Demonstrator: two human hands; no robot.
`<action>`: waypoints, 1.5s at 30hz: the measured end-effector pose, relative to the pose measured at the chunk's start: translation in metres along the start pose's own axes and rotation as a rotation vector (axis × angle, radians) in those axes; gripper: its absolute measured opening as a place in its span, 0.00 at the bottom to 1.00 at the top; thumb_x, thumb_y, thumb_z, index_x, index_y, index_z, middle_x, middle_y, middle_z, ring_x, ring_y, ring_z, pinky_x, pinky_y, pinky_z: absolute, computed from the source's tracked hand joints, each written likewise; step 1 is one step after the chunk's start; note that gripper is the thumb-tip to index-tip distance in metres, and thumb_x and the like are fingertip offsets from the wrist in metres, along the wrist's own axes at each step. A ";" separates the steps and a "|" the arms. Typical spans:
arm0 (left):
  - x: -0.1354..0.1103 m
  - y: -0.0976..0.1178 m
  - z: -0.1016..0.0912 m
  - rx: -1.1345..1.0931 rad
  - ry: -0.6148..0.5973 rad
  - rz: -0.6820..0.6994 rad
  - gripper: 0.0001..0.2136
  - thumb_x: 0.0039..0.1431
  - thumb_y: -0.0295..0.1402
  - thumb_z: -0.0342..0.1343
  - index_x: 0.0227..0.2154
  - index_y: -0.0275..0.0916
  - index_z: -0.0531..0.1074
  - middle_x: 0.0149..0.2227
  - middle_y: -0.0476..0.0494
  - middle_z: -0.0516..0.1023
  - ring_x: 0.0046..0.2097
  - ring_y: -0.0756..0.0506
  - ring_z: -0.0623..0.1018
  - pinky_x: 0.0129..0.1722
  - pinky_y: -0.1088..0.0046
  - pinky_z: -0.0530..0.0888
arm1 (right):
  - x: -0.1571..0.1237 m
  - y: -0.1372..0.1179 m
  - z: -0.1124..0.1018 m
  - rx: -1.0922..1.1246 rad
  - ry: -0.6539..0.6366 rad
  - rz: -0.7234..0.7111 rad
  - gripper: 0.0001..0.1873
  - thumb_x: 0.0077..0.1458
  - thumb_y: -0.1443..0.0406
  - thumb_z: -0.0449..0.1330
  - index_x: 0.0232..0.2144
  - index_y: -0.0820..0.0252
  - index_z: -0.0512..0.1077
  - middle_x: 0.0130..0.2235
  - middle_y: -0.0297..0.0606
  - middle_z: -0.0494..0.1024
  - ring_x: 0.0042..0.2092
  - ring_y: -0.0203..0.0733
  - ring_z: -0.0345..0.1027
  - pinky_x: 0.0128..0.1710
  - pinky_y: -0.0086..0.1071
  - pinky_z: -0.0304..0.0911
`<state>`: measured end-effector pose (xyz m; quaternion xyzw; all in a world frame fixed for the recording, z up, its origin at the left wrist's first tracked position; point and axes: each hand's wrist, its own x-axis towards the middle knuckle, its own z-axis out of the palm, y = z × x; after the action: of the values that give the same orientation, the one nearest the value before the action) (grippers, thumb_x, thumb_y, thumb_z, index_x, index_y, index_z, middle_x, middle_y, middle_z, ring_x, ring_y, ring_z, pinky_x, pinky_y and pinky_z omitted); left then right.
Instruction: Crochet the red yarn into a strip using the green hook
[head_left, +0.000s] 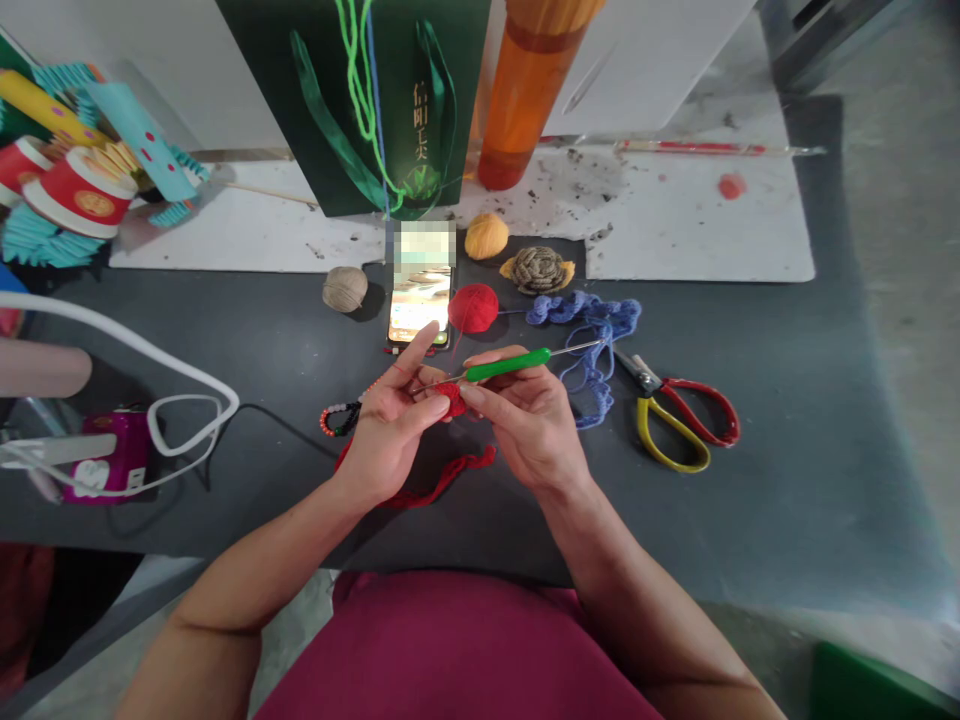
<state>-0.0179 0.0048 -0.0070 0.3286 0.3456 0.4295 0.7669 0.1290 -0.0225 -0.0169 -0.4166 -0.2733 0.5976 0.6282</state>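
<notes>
Between my hands is a small piece of red crochet work [452, 399], pinched by my left hand [394, 425]. A strand of red yarn runs by my raised left index finger. My right hand [532, 420] grips a crochet hook [510, 364] by its green handle, with the thin metal tip at the red work. The right thumb also touches that piece. Just beyond my hands sits a red ball of yarn [474, 308]. Below them a long red crocheted strip [442, 485] trails on the dark table, partly hidden by my left hand.
Scissors [682, 415] and blue crochet work [600, 325] lie right. A phone [421, 285], yellow yarn ball [487, 236], beige yarn ball [345, 289] and crocheted flower [537, 270] sit beyond. Behind stand a green paper bag [397, 110] and orange bottle [529, 100]. A white cable [187, 360] loops left.
</notes>
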 end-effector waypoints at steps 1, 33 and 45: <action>0.000 0.000 0.000 -0.002 -0.002 0.001 0.25 0.55 0.32 0.72 0.57 0.51 0.81 0.31 0.55 0.73 0.33 0.52 0.70 0.39 0.73 0.71 | 0.000 0.000 0.000 0.003 0.004 0.000 0.11 0.49 0.61 0.79 0.36 0.47 0.83 0.33 0.27 0.85 0.33 0.33 0.78 0.36 0.31 0.76; 0.000 0.002 0.003 -0.007 0.035 -0.031 0.28 0.50 0.38 0.78 0.56 0.52 0.82 0.33 0.55 0.73 0.35 0.53 0.72 0.41 0.75 0.72 | -0.002 -0.005 0.001 -0.070 0.079 -0.011 0.15 0.51 0.50 0.77 0.35 0.50 0.83 0.29 0.30 0.85 0.32 0.36 0.79 0.30 0.29 0.71; -0.003 -0.004 0.003 0.028 0.080 0.049 0.37 0.53 0.33 0.76 0.66 0.51 0.73 0.29 0.58 0.75 0.33 0.55 0.74 0.41 0.78 0.74 | -0.009 -0.001 0.004 -0.499 0.050 -0.440 0.08 0.60 0.67 0.70 0.39 0.45 0.85 0.39 0.33 0.90 0.42 0.45 0.84 0.45 0.43 0.81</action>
<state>-0.0152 0.0001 -0.0082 0.3302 0.3737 0.4562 0.7370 0.1245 -0.0305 -0.0125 -0.5032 -0.4790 0.3519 0.6273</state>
